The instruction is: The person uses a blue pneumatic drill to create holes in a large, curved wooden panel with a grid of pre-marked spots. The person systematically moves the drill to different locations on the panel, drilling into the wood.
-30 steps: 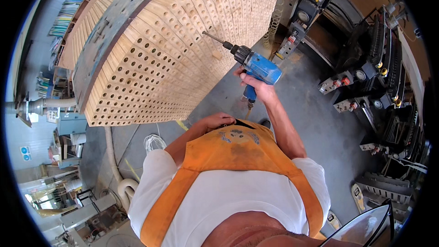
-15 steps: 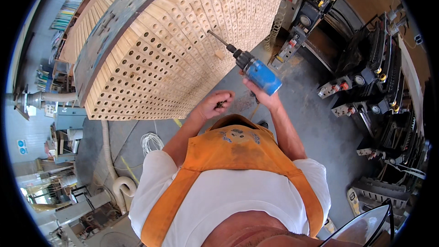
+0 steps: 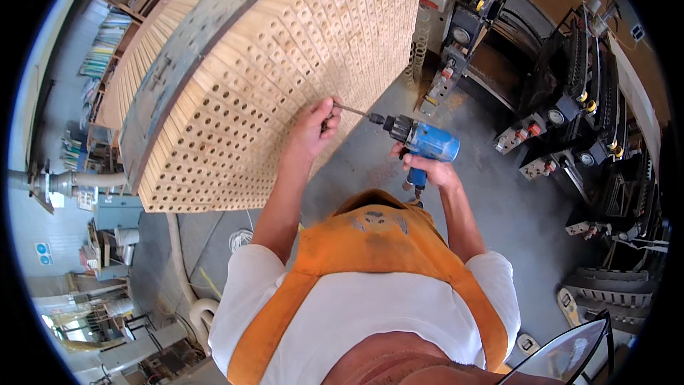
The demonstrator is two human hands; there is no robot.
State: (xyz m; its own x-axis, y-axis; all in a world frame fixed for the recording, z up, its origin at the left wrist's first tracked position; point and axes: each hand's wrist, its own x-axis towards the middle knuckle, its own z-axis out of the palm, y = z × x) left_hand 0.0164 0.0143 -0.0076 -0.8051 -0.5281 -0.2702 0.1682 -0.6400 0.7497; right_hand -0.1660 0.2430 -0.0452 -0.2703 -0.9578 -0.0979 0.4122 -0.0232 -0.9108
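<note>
My right hand (image 3: 431, 170) grips the handle of a blue power drill (image 3: 433, 142), with its finger near the trigger. The drill's long thin bit (image 3: 353, 109) points left, its tip at the fingertips of my left hand (image 3: 313, 128). That hand is closed around several small dark metal pieces (image 3: 325, 125), too small to make out exactly. Just beyond my left hand stands a large wooden block (image 3: 285, 64) of layered strips, its face covered in rows of round holes. Many holes at its lower left look dark-rimmed.
A curved grey metal band (image 3: 192, 50) runs over the block's upper left. Machinery with gauges and valves (image 3: 556, 117) lines the right side. On the grey floor lie a ribbed hose (image 3: 182, 264) and a coiled white cable (image 3: 240, 239). Shelves stand at far left.
The drill has swung lower and to the right, away from the block's face. My left hand has risen to the bit's tip. The view has shifted slightly.
</note>
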